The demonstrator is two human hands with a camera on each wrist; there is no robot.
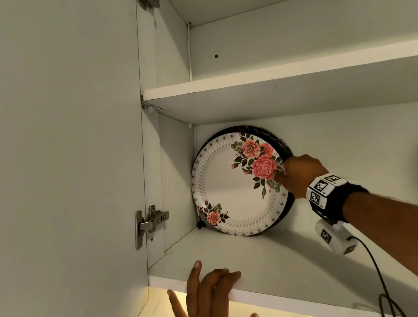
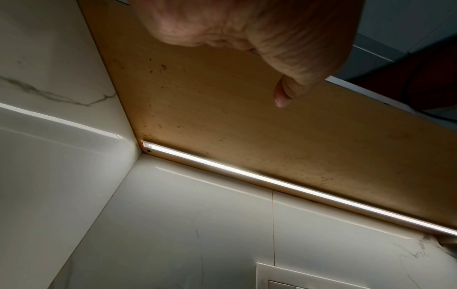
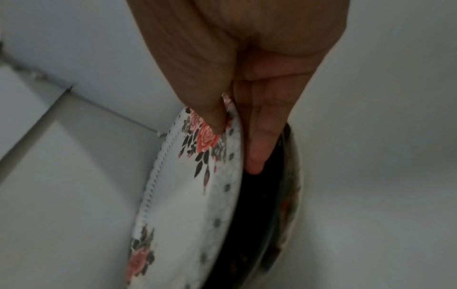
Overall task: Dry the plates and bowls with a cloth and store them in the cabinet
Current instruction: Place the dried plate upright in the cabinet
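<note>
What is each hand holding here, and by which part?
The right hand pinches the rose-patterned plate at its right rim. The left hand holds nothing.

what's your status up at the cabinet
Right hand pinching white rose-patterned plate, upright against black plate. Left hand resting open on shelf edge. Nothing blocking.

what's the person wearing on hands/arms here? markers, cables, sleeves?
Right hand is bare, with a forearm bare of any sleeve. Its wrist carries a black strap with white blocks printed with black square fiducial markers. A white camera module, also marked, hangs below, trailing a thin black cable. Left hand is bare; its wrist is out of view.
</note>
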